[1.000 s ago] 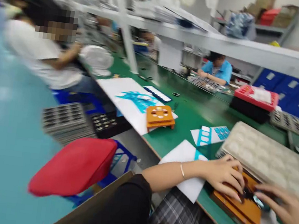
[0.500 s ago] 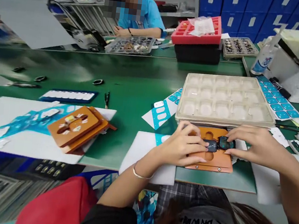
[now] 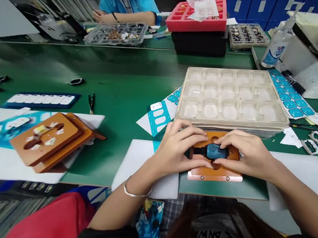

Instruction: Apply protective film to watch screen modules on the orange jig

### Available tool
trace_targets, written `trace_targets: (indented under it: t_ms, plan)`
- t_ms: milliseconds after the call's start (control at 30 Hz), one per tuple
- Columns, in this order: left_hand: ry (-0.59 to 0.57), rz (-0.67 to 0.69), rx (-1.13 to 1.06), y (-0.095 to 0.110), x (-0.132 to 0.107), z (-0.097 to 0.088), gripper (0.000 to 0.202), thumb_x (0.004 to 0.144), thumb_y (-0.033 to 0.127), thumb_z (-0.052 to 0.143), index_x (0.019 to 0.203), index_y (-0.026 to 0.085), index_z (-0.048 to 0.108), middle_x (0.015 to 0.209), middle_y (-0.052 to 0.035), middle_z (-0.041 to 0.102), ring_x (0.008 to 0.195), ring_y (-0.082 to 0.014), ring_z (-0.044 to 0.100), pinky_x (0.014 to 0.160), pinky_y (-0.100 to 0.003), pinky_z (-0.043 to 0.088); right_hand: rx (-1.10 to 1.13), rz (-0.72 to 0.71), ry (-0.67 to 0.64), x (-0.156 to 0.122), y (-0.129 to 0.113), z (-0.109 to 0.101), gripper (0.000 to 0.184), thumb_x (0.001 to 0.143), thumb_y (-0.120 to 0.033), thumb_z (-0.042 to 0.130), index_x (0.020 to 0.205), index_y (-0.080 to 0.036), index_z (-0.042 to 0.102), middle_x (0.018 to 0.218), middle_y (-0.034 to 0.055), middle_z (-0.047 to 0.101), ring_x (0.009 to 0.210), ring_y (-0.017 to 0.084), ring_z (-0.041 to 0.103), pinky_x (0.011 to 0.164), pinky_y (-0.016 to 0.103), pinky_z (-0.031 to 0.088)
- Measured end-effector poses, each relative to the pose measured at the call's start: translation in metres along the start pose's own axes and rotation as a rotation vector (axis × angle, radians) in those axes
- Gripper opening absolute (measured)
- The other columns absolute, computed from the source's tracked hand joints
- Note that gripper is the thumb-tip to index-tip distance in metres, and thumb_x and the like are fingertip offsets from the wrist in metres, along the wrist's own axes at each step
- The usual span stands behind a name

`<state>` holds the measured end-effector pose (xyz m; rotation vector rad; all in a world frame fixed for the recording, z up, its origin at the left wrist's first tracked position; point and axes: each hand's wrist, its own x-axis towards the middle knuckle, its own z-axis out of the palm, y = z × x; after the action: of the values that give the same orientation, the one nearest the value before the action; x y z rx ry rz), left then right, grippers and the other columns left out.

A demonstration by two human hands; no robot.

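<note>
Both your hands (image 3: 174, 146) (image 3: 247, 153) are at the small blue case (image 3: 215, 152) on the orange block (image 3: 215, 175).
Your right hand pinches the blue case, with the fingers on its far edge and the thumb on its near edge. Your left hand curves over the left side of the block, with its thumb and fingers wide apart around a black strap (image 3: 199, 151); I cannot tell if it grips anything. The case lies near the middle of the block, close to the near edge of the green table (image 3: 125, 88). Just past the block is a big pale tray (image 3: 228, 123). White foam (image 3: 139, 163) lies to the left of the block, and another orange block (image 3: 52, 137) sits tilted farther left.
</note>
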<state>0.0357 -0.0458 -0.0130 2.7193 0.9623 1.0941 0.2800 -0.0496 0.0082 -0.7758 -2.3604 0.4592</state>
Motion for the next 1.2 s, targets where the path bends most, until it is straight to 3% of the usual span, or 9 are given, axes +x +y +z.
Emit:
trace_targets:
  t_ms: [267,633,700,767,867,967,1067,1200]
  plan:
    - [-0.021,-0.006,-0.009,0.0,-0.001,0.0,0.051,0.077,0.064,0.074,0.108,0.024,0.069,0.11,-0.0068,0.075,0.102,-0.027,0.053,0.086,-0.045,0.044,-0.013,-0.019,0.027,0.001,0.001,0.001,0.019,0.083,-0.03,0.075,0.089,-0.018,0.061,0.09,0.0088,0.074,0.084,0.021,0.067,0.067,0.03,0.055]
    - [0.027,0.012,-0.027,0.002,0.001,0.0,0.038,0.09,0.058,0.062,0.105,0.024,0.071,0.104,-0.0067,0.076,0.098,-0.0263,0.057,0.083,-0.045,0.047,-0.026,0.023,-0.039,0.002,-0.004,-0.001,0.022,0.087,-0.035,0.071,0.101,-0.019,0.065,0.095,0.0074,0.074,0.087,0.023,0.065,0.074,0.035,0.055]
    - [0.117,0.014,-0.066,0.001,0.001,-0.002,0.036,0.099,0.051,0.049,0.102,0.023,0.07,0.097,-0.0065,0.077,0.091,-0.0237,0.061,0.08,-0.043,0.048,-0.017,-0.056,0.0,0.004,-0.002,-0.002,0.036,0.089,-0.042,0.071,0.113,-0.017,0.064,0.11,0.0108,0.074,0.1,0.025,0.067,0.087,0.04,0.056]
    - [0.287,0.011,-0.109,0.0,0.001,-0.003,0.044,0.105,0.043,0.033,0.093,0.022,0.071,0.088,-0.0056,0.076,0.081,-0.0204,0.065,0.076,-0.041,0.048,-0.013,-0.144,-0.027,0.008,-0.001,0.0,0.054,0.092,-0.05,0.066,0.133,-0.015,0.056,0.136,0.0154,0.064,0.128,0.028,0.058,0.106,0.046,0.049]
    - [0.643,-0.009,-0.103,-0.004,0.004,-0.001,0.057,0.105,0.04,0.025,0.071,0.023,0.066,0.067,-0.0022,0.071,0.06,-0.0171,0.063,0.068,-0.039,0.047,-0.045,-0.211,-0.248,0.022,0.001,0.008,0.075,0.095,-0.057,0.056,0.153,-0.013,0.036,0.16,0.0166,0.037,0.153,0.027,0.025,0.123,0.049,0.029]
    - [0.917,-0.027,-0.028,-0.006,0.009,0.001,0.062,0.103,0.046,0.026,0.055,0.024,0.058,0.048,-0.0004,0.061,0.047,-0.0165,0.052,0.059,-0.039,0.042,-0.081,-0.293,-0.461,0.042,0.001,0.021,0.081,0.095,-0.059,0.055,0.156,-0.012,0.03,0.164,0.0151,0.027,0.156,0.027,0.016,0.126,0.053,0.015]
    - [1.012,-0.031,-0.023,-0.007,0.012,0.001,0.063,0.101,0.05,0.03,0.049,0.024,0.054,0.042,-0.0009,0.054,0.044,-0.0174,0.047,0.055,-0.04,0.038,-0.116,-0.383,-0.563,0.055,0.002,0.032,0.077,0.096,-0.056,0.055,0.156,-0.014,0.03,0.165,0.0124,0.026,0.156,0.027,0.015,0.126,0.054,0.008]
    - [0.986,0.013,-0.085,-0.009,0.01,0.001,0.06,0.101,0.044,0.032,0.051,0.023,0.057,0.044,-0.0013,0.056,0.047,-0.0174,0.047,0.057,-0.04,0.037,-0.127,-0.392,-0.584,0.057,0.003,0.04,0.072,0.098,-0.055,0.052,0.154,-0.013,0.034,0.162,0.0117,0.033,0.156,0.026,0.014,0.127,0.054,0.006]
